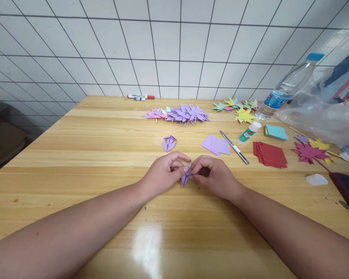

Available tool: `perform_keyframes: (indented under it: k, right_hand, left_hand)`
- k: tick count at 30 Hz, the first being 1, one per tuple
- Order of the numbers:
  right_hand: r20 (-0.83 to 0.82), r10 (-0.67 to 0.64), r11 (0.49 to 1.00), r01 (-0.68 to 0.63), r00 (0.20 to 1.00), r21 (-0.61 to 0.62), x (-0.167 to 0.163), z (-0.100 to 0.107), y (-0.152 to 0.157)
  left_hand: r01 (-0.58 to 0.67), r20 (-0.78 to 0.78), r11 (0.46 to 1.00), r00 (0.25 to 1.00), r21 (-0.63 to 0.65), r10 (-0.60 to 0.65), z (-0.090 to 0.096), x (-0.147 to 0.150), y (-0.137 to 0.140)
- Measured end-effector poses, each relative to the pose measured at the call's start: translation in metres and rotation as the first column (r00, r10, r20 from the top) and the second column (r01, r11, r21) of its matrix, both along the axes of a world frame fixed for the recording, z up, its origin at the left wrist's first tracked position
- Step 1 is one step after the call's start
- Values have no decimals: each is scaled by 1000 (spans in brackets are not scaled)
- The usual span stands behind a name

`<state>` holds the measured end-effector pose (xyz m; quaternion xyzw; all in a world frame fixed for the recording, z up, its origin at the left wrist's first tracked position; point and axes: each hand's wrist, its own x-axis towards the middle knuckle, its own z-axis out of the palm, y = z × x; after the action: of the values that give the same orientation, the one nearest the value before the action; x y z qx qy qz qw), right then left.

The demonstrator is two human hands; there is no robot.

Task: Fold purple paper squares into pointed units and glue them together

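Observation:
Between my two hands, just above the middle of the table, is a small folded purple paper piece [185, 179]. My left hand [167, 170] pinches its left and upper side with thumb and fingers. My right hand [213, 176] grips its right edge between thumb and fingertips. Part of the paper is covered by the fingers. Just beyond my left hand lie folded purple paper pieces [169, 144]. A fanned stack of flat purple paper squares [216, 145] rests past my right hand, with a utility knife [235, 147] beside it.
A pile of purple paper leaves [189, 113] lies near the tiled wall, with markers [141, 97] to its left. On the right are a glue stick [249, 133], red paper squares [270, 155], blue-topped cards [276, 132], a water bottle [289, 87] and a white cap [316, 179].

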<state>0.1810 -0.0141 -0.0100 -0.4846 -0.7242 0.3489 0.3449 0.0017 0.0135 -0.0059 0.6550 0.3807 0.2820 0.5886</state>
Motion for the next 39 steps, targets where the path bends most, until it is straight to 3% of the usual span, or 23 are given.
perform_keyframes:
  k: [6,15,23,28,33,39]
  right_hand:
    - [-3,41,999,-41,999,-7,-1,10,-1]
    - [-82,14,999,-11,997,36,-1,8,0]
    - [-86,38,998,-41,996,-38,1,14,0]
    - [-100,78,995,-84,992,-58,2,13,1]
    - [-96,41,996,-48,995,-73,2,11,1]
    - [-57,61,998,-61,996,3,2,8,0]
  left_hand:
    - [-48,-24,999,999,10,49,-1,-1,0]
    - [-19,-18,1000,1000,-8,19,1,-1,1]
    - [-83,40,989,995,-121,89,7,0,2]
    - [-95,34,991,995,-91,99,6,-1,3]
    - [-95,25,991,995,-96,98,7,-1,3]
    - [-107,57,989,992,-103,113,6,-2,4]
